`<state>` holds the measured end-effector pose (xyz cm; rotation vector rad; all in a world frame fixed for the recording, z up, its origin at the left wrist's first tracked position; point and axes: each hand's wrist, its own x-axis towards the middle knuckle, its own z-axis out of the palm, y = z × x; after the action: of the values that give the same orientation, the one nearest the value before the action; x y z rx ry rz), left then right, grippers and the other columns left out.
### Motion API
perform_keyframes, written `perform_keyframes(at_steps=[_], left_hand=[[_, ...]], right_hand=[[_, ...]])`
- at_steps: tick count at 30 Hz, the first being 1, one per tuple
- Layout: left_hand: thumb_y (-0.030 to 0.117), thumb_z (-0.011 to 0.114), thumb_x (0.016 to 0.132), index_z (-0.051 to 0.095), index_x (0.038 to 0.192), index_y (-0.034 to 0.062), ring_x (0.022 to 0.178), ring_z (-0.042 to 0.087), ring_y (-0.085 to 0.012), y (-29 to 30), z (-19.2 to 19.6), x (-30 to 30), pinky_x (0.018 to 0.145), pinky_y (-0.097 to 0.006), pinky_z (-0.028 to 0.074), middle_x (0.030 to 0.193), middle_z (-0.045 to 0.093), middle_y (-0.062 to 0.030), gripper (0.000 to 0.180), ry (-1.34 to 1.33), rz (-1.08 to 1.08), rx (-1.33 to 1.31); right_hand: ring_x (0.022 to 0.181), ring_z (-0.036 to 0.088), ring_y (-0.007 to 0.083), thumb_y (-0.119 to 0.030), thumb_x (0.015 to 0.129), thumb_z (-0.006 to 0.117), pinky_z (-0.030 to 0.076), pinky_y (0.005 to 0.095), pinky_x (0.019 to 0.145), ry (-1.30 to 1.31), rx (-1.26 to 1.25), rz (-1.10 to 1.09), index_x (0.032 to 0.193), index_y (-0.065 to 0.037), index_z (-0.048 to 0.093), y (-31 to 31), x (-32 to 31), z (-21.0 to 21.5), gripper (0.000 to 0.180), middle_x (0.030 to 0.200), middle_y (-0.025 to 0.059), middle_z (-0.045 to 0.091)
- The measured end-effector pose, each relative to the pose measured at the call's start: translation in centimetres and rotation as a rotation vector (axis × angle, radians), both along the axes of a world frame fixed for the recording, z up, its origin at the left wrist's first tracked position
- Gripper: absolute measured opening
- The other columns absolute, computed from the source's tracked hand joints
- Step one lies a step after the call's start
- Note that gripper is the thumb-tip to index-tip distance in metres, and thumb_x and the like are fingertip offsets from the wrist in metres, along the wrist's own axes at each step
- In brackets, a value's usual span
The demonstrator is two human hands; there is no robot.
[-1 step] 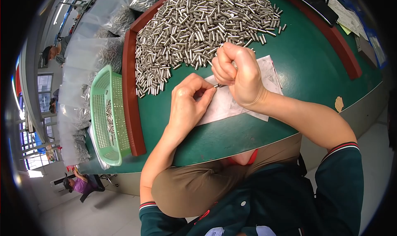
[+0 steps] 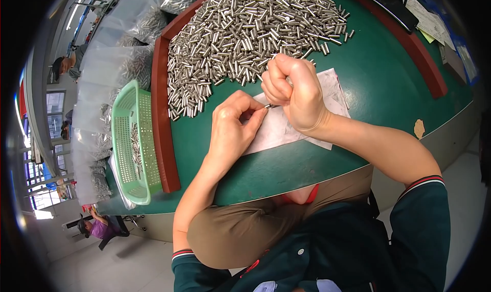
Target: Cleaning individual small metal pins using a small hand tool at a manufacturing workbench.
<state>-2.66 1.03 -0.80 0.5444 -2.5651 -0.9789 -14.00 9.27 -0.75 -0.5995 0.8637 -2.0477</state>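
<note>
Between the thumb and forefinger of my left hand [image 2: 232, 124] is a small metal pin [image 2: 267, 106], its end showing at the fingertips. My right hand [image 2: 299, 90] is closed in a raised fist just to the right of it; what it holds, if anything, is hidden by the fingers. Both hands are over a smudged white sheet of paper [image 2: 266, 133] on the green table [image 2: 381, 92]. Beyond them spreads a large heap of shiny cylindrical metal pins [image 2: 255, 28].
A red-brown rail [image 2: 162, 123] borders the heap at the left, another [image 2: 417, 62] at the right. Outside the left rail stands a green perforated basket [image 2: 148, 154] with some pins. Clear bags of metal parts [image 2: 135, 67] line the far left. Other people are in the background.
</note>
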Motion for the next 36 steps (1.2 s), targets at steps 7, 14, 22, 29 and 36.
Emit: perform_keyframes(at_steps=[7,14,22,29,36], left_hand=[[0.0,0.062,0.067,0.054,0.071,-0.0004,0.056,0.051,-0.0226,-0.4,0.2,0.5,0.052,-0.031,0.041,0.066,0.051,-0.0087,0.009,0.032,-0.04,-0.087],[0.012,0.049,0.086,0.052,0.096,0.0009,0.067,0.052,-0.0089,-4.4,0.5,2.2,0.064,-0.022,0.044,0.08,0.056,-0.0058,0.016,0.329,0.15,1.263],[0.014,0.042,0.088,0.048,0.103,-0.0049,0.07,0.058,-0.0168,-6.2,-0.3,2.8,0.065,-0.024,0.05,0.088,0.059,-0.0157,0.024,0.446,0.237,1.521],[0.011,0.036,0.09,0.045,0.091,0.0004,0.08,0.06,-0.0258,-6.1,-0.1,2.7,0.071,-0.03,0.052,0.096,0.056,-0.0243,0.015,0.484,0.227,1.67],[0.01,0.035,0.087,0.048,0.088,-0.0009,0.075,0.059,-0.0235,-5.9,0.4,2.5,0.067,-0.03,0.051,0.096,0.056,-0.0244,0.017,0.487,0.246,1.568]], right_hand=[[0.042,0.02,0.0087,-0.022,0.086,0.032,0.019,0.0246,0.042,0.11,-0.028,-0.002,0.05,-0.01,0.027,0.0,0.5,-0.3,0.038,0.044,-0.0013,0.024],[0.042,0.023,0.0082,-0.02,0.085,0.032,0.02,0.024,0.042,0.028,-0.043,0.088,0.05,-0.009,0.025,0.2,0.0,-0.4,0.038,0.045,-0.0009,0.026],[0.041,0.02,0.0083,-0.023,0.086,0.031,0.018,0.0247,0.041,0.009,-0.025,0.103,0.049,-0.01,0.026,-0.1,-0.3,-0.5,0.04,0.042,-0.0011,0.024],[0.04,0.019,0.0083,-0.023,0.086,0.032,0.018,0.0249,0.041,-0.035,-0.007,0.107,0.049,-0.01,0.026,-0.2,-0.4,-0.4,0.04,0.042,-0.0012,0.024],[0.041,0.019,0.0082,-0.023,0.086,0.032,0.018,0.0246,0.041,-0.033,0.002,0.105,0.048,-0.01,0.026,0.0,-0.5,-0.3,0.04,0.042,-0.0011,0.024]])
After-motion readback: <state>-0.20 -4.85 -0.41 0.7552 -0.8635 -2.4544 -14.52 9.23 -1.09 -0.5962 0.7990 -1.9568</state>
